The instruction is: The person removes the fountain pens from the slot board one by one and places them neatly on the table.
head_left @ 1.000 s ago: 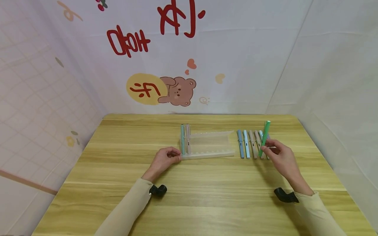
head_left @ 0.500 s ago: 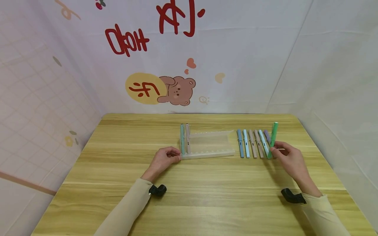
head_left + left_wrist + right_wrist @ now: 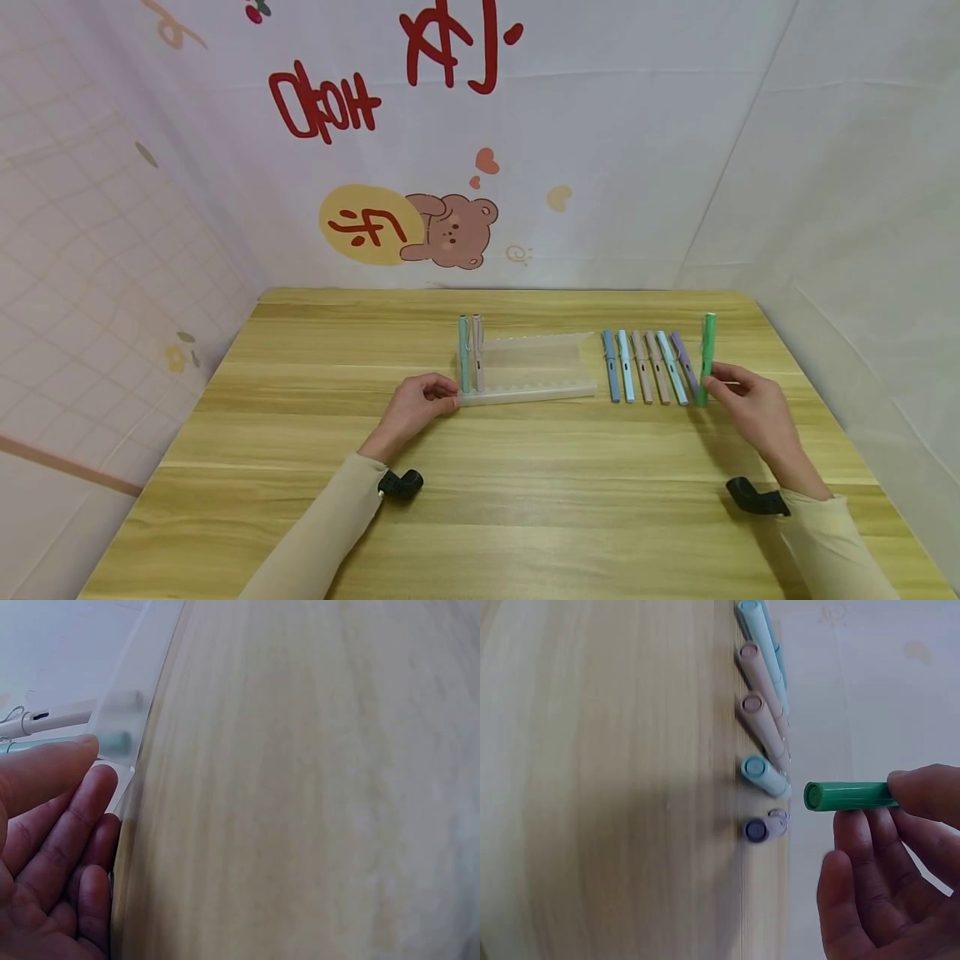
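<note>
"Hands together or apart?"
"Well apart: left hand (image 3: pixel 420 410) pinches a corner of the clear tray (image 3: pixel 536 394) at mid-frame, likely steadying it; right hand (image 3: pixel 759 410), right of centre, pinches a green pen (image 3: pixel 708 346)."
"Why upright?"
"Perhaps to clear the row of pens (image 3: pixel 657 367) just left of it."
"And the teal pen (image 3: pixel 464 358) and pink pen (image 3: pixel 478 354)?"
"Side by side at the tray's left end, where notches (image 3: pixel 525 388) probably stop rolling."

beige sleeves (image 3: pixel 322 525), black wrist cameras (image 3: pixel 402 485), bare hands (image 3: pixel 412 410)
</note>
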The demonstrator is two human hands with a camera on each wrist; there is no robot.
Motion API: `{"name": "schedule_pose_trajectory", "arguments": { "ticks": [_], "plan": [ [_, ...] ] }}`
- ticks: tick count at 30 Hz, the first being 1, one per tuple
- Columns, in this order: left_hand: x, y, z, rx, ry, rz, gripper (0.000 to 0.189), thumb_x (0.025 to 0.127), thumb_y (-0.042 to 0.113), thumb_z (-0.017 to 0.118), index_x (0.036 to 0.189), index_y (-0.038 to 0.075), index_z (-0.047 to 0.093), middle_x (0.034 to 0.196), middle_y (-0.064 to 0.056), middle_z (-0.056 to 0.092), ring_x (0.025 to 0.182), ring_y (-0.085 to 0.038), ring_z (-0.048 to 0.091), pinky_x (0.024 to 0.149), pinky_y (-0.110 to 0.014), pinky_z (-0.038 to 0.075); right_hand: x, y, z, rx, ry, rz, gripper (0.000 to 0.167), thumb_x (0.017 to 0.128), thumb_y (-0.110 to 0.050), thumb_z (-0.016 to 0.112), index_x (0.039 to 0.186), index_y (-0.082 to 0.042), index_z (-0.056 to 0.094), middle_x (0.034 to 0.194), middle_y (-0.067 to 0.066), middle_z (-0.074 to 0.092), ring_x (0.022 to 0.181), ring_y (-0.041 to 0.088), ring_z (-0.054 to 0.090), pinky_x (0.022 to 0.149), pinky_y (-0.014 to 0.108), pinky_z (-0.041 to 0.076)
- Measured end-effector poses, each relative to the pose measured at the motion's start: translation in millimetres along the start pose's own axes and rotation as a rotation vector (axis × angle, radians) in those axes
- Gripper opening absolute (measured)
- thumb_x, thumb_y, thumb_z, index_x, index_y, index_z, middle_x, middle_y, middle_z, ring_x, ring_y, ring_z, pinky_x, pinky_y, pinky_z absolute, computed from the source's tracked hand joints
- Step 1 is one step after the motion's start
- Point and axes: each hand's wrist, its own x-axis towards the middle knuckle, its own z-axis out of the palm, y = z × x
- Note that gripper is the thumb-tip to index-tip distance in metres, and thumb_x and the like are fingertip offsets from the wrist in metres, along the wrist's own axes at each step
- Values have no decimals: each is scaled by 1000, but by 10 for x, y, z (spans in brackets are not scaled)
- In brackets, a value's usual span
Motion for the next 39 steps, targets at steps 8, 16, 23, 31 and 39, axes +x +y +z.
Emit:
{"name": "schedule_pose_trajectory", "arguments": {
  "ticks": [8, 16, 23, 31, 39],
  "plan": [
    [-4, 7, 1, -2, -3, -3, 15, 91, 14, 80, 105, 9, 76, 98, 0, 73, 91, -15, 65, 84, -34, 51, 31, 106, -103, 9, -47, 26, 53, 108, -30, 57, 142, 10, 55, 132, 35, 60, 80, -13, 62, 65, 19, 54],
    [-4, -15, 9, 5, -2, 0, 15, 91, 15, 80, 105, 8, 76, 98, 0, 73, 90, -15, 65, 84, -35, 51, 71, 181, -165, -38, -89, 55, 56, 108, -33, 54, 144, 10, 53, 130, 35, 62, 78, -5, 68, 65, 16, 51],
    [-3, -13, 6, -6, -6, -2, 15, 92, 15, 80, 105, 8, 76, 99, -1, 73, 89, -15, 64, 82, -34, 49, 133, 222, -196, -84, -118, 64, 56, 108, -36, 54, 142, 8, 56, 119, 33, 68, 76, -5, 67, 64, 20, 51],
    [-17, -24, 4, -4, -4, -3, 17, 92, 17, 80, 105, 7, 76, 99, -1, 73, 89, -15, 63, 82, -33, 49, 217, 241, -205, -129, -161, 87, 57, 107, -39, 55, 140, 7, 59, 113, 28, 72, 79, 6, 72, 65, 24, 50],
    [-2, -25, 7, 6, 1, -11, 14, 92, 16, 80, 105, 10, 76, 98, 1, 73, 89, -14, 64, 84, -34, 49, 295, 253, -182, -141, -210, 112, 57, 108, -39, 54, 140, 8, 58, 119, 30, 69, 86, 22, 74, 70, 36, 55]
  ]
}}
